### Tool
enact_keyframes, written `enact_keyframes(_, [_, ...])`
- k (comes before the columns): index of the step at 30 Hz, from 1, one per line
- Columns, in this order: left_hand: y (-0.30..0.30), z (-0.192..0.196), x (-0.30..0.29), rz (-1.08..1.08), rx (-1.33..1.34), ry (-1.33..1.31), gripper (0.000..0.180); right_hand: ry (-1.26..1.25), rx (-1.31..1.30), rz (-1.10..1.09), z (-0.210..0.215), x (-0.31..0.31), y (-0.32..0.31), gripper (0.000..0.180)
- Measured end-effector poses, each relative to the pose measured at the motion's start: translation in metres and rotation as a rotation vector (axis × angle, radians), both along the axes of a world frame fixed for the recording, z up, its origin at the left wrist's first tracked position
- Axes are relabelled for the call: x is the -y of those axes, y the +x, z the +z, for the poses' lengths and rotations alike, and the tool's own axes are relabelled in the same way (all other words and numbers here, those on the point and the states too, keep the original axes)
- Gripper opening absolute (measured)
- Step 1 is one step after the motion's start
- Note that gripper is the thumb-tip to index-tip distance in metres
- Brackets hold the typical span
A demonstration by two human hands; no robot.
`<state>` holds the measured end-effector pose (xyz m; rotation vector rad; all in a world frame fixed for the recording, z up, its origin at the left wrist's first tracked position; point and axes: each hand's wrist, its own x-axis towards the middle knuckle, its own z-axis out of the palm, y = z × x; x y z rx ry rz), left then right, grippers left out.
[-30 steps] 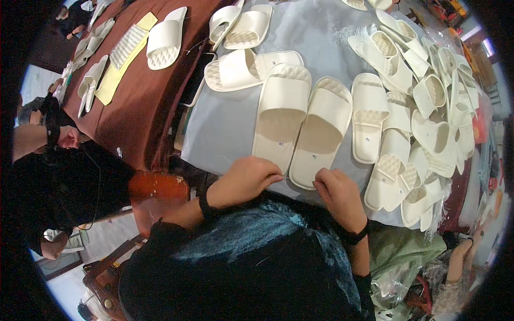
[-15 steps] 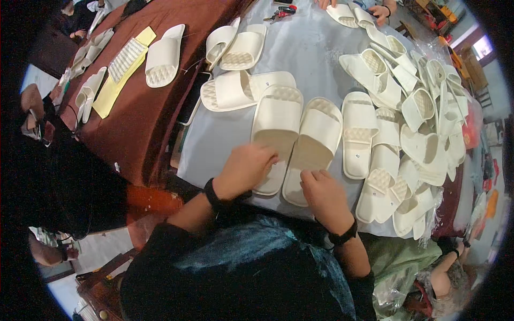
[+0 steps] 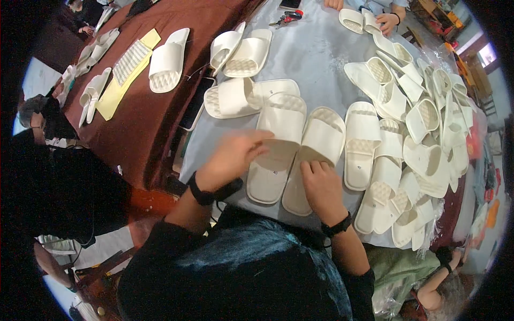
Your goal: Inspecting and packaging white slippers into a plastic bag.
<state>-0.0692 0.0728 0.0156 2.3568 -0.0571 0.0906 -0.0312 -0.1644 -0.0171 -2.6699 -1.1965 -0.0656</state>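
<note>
Left hand (image 3: pixel 230 160) loosely open on one white slipper (image 3: pixel 276 144) — right hand (image 3: pixel 321 184) flat, pinning its mate (image 3: pixel 316 150) to the desk (image 3: pixel 316 59), squaring the pair.

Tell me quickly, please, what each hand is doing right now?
Left hand: open, fingers on the left white slipper, gripping nothing.
Right hand: open, resting flat on the right white slipper.

Two hands, many white slippers

Left hand (image 3: pixel 231 160) and right hand (image 3: pixel 321 184) rest on two slippers (image 3: pixel 297 147); one yellow sheet (image 3: pixel 122 85), one pair of scissors (image 3: pixel 286 18) lie apart.
</note>
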Motion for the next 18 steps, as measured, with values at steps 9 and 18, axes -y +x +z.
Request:
enact_keyframes(9, [0.011,0.014,-0.035,0.281,0.156,0.203,0.024,0.005,0.013,0.019,0.000,0.005,-0.007,0.013])
enact_keyframes(18, [-0.012,-0.001,-0.026,0.270,0.101,0.147,0.024,-0.014,-0.011,-0.059,0.000,0.031,-0.011,0.012])
